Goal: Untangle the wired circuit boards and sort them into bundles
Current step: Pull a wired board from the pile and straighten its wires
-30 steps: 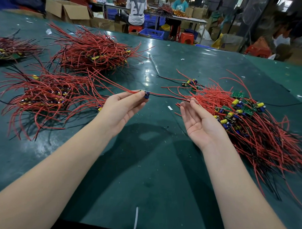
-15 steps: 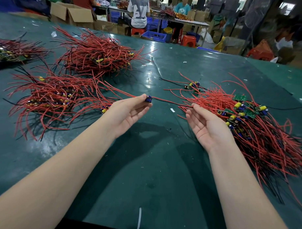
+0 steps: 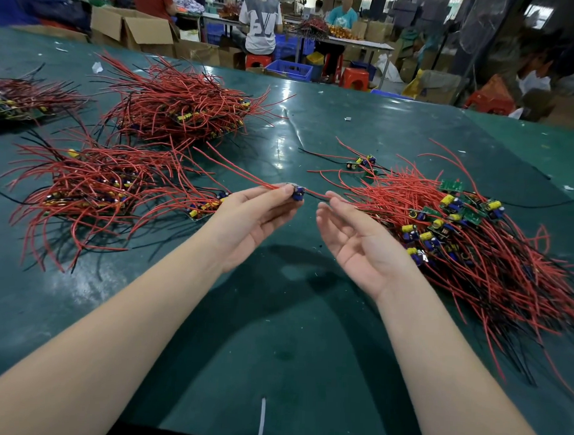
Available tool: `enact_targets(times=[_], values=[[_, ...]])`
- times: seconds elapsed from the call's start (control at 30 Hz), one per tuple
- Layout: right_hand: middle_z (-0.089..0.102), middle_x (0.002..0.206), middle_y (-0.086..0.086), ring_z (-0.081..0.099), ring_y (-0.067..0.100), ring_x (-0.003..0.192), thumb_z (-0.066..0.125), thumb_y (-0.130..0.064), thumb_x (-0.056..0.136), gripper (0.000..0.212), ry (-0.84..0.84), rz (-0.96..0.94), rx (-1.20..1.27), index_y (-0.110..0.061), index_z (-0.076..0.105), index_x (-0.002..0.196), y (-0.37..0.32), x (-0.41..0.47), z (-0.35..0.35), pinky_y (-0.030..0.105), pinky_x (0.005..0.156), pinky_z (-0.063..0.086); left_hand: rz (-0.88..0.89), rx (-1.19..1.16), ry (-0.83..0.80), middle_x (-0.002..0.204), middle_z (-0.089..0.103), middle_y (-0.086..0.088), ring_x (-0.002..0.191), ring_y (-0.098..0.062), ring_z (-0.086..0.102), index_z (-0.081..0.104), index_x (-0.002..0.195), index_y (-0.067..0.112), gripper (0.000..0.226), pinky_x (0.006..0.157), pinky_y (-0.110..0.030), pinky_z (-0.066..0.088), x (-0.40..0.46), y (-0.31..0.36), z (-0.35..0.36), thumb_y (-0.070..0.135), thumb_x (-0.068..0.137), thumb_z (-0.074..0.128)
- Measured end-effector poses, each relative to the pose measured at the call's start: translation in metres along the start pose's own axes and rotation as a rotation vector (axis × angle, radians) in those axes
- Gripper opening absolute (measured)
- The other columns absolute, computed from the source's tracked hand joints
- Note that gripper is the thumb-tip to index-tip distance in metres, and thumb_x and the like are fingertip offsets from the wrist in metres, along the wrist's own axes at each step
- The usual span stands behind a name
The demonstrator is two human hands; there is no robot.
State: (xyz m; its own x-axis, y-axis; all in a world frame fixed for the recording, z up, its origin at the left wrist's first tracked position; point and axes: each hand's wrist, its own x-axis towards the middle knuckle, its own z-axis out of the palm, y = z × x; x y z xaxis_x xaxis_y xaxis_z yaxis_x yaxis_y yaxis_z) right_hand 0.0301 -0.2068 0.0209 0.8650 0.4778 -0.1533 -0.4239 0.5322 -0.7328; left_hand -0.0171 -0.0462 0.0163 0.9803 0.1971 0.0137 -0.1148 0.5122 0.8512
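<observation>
- Three bundles of red-wired boards are seen on the left side of the green table (image 3: 275,314): a near bundle (image 3: 85,187), a far bundle (image 3: 179,109), and one more bundle (image 3: 19,100) at the left edge.
- These look sorted already, so a good part of the job seems done.
- A big tangled pile (image 3: 473,243) is still spread out on the right side of the table. Many green boards with yellow and blue parts are mixed up in it. This pile looks like the work that is left.
- A few loose boards (image 3: 362,163) lie just past the pile, apart from it.
- One small board (image 3: 298,193) is pinched at the fingertips of the left hand (image 3: 256,216). The other fingers are held out almost straight, palm up.
- A red wire runs from this board back toward the left bundles, and another runs to the right.
- The right hand (image 3: 359,246) is held open, palm up, with the fingers loosely bent. Nothing is gripped in it.
- The red wire from the board passes just by the right fingertips (image 3: 332,199). It cannot be told if it is touched.
- The board is held up between both hands, closer to the left one, with the tangled pile just beside the right hand.
- The board seems not yet laid on any bundle.
</observation>
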Motion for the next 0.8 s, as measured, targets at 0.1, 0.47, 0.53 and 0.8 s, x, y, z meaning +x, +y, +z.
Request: enact_targets(times=[0.1, 0.47, 0.53, 0.8], values=[[0.071, 0.076, 0.007, 0.070, 0.013, 0.070, 0.060, 0.001, 0.087, 0.012, 0.027, -0.028, -0.032, -0.005, 0.071, 0.089, 0.004, 0.000, 0.000, 0.019, 0.062, 0.056, 0.006, 0.037, -0.008, 0.087, 0.074, -0.007, 0.087, -0.014, 0.069, 0.067, 0.095, 0.002, 0.012, 0.081, -0.022, 0.055, -0.001, -0.002, 0.002, 0.006, 0.090, 0.057], [0.072, 0.074, 0.007, 0.070, 0.013, 0.066, 0.065, -0.001, 0.086, 0.006, 0.121, -0.150, -0.059, -0.006, 0.070, 0.087, 0.003, 0.001, -0.001, 0.018, 0.059, 0.055, 0.016, 0.062, 0.018, 0.087, 0.074, -0.007, 0.085, -0.014, 0.070, 0.067, 0.095, 0.002, 0.011, 0.077, -0.020, 0.056, -0.001, -0.003, 0.001, 0.004, 0.091, 0.057], [0.072, 0.073, 0.006, 0.070, 0.013, 0.065, 0.064, -0.001, 0.086, 0.006, 0.145, -0.179, -0.070, -0.005, 0.069, 0.087, 0.001, 0.000, -0.002, 0.018, 0.059, 0.055, 0.010, 0.061, 0.027, 0.087, 0.074, -0.008, 0.085, -0.014, 0.070, 0.068, 0.094, 0.002, 0.011, 0.077, -0.020, 0.056, 0.001, -0.001, -0.001, 0.006, 0.091, 0.058], [0.071, 0.070, 0.006, 0.069, 0.013, 0.063, 0.063, 0.001, 0.087, 0.006, 0.170, -0.237, -0.154, -0.003, 0.068, 0.085, -0.008, 0.000, -0.007, 0.019, 0.060, 0.055, 0.015, 0.022, 0.071, 0.083, 0.074, -0.006, 0.081, -0.013, 0.071, 0.069, 0.090, 0.003, 0.010, 0.078, -0.021, 0.057, 0.003, 0.005, -0.006, 0.006, 0.091, 0.060]])
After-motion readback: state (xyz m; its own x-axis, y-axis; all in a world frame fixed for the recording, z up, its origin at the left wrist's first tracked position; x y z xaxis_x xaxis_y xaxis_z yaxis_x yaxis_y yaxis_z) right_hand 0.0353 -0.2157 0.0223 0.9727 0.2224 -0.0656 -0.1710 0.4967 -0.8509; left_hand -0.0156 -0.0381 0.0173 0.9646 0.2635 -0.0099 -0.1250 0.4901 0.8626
